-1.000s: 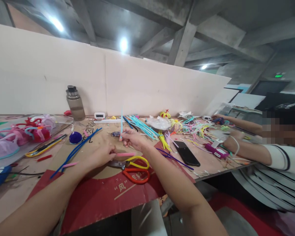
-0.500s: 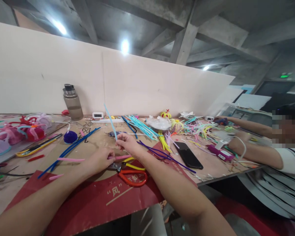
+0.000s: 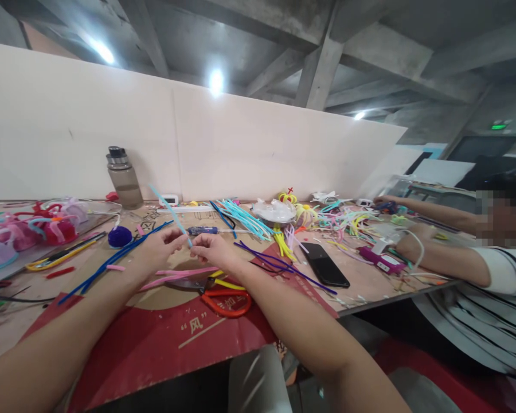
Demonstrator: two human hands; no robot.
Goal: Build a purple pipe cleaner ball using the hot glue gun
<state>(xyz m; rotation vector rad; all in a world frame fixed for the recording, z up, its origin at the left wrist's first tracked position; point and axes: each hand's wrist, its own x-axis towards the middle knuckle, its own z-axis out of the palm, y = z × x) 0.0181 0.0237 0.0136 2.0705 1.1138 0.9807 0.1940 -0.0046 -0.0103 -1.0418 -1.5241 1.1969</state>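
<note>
A light blue pipe cleaner (image 3: 171, 210) slants up and left from my fingertips, over the middle of the table. My right hand (image 3: 211, 250) pinches its lower end. Close beside, my left hand (image 3: 165, 248) has its thumb and fingertips closed on the same stem, just above the right fingertips. Pink pipe cleaners (image 3: 176, 276) lie beneath my hands. Scissors (image 3: 227, 307) with a red-orange handle rest on the red sheet (image 3: 155, 344), a yellow handle-like piece beside them. Behind my hands lies a blue-handled tool (image 3: 204, 230), partly covered.
Dark blue pipe cleaners (image 3: 120, 258) and a purple pompom (image 3: 120, 236) lie left, near a bottle (image 3: 124, 180). A phone (image 3: 325, 265) lies right. Light blue stems (image 3: 245, 219) are piled behind. A co-worker's arm (image 3: 447, 258) reaches over the table's right side.
My left hand has risen from the pink pipe cleaner to the light blue one. The light blue stem now leans further left, and my right hand has shifted slightly.
</note>
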